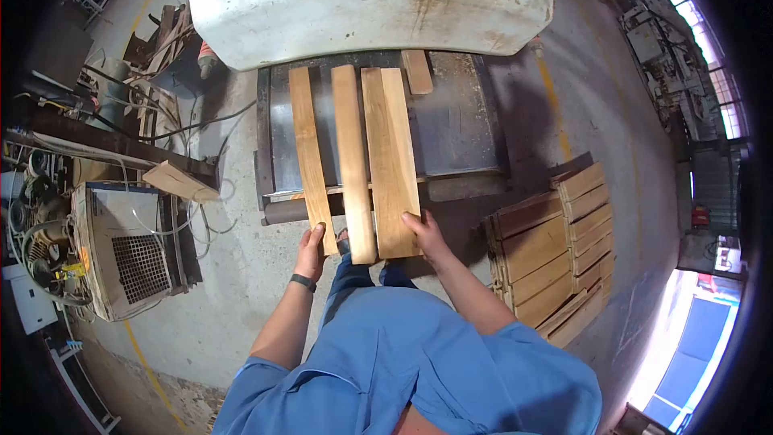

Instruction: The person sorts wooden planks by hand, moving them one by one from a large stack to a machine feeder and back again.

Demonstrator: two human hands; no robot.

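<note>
Three wooden boards lie side by side on the metal bed of a large machine [451, 145], their near ends jutting past its front edge toward me. My left hand [310, 251] grips the near end of the narrow left board [306, 133], thumb on top. My right hand [427, 235] is closed on the near right corner of the wide right board [392, 169], thumb on its top face. Between them rests the middle board [351, 161], close beside the wide one and touched by neither hand. The fingers under the boards are hidden.
A big white hood [370, 8] covers the machine's far side, where a short wood piece [417, 72] lies. Stacked boards [547, 250] stand at my right. To the left are a box with a grille [129, 250], loose hoses and a wood block [181, 181].
</note>
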